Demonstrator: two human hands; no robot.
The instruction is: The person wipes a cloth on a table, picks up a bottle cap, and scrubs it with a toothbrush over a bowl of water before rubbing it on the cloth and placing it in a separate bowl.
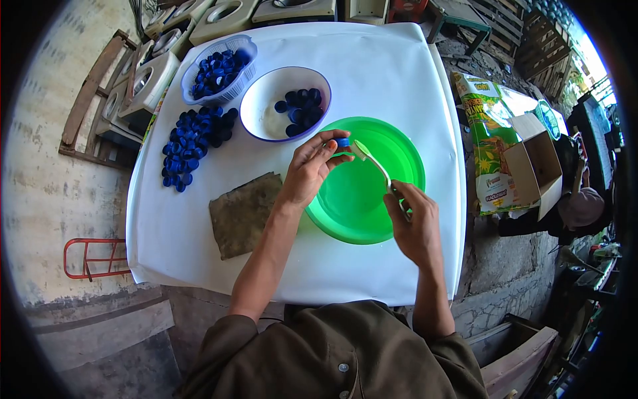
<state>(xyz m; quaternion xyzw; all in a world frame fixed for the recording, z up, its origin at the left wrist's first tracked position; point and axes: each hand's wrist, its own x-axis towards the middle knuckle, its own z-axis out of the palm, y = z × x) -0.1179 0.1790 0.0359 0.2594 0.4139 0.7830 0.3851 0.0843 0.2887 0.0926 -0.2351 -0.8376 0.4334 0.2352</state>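
Between the fingertips of my left hand [312, 163] is a blue bottle cap [341, 142], held over the left part of a green basin [359, 213]. My right hand [415, 223] grips a toothbrush [377, 165] by its handle, its bristle head close beside the cap. Behind the left hand stands a white bowl with a blue rim [256, 110], with several dark blue caps inside. A light blue plastic basket [247, 48] full of blue caps sits at the far left. Many loose blue caps [189, 145] are heaped on the white tabletop in front of it.
A folded brown cloth [240, 216] lies on the white-covered table [372, 53], left of my forearm. To the right are a cardboard box [531, 159], a colourful printed sack [488, 133] and another person [585, 206]. Pale appliance casings [222, 13] line the far side.
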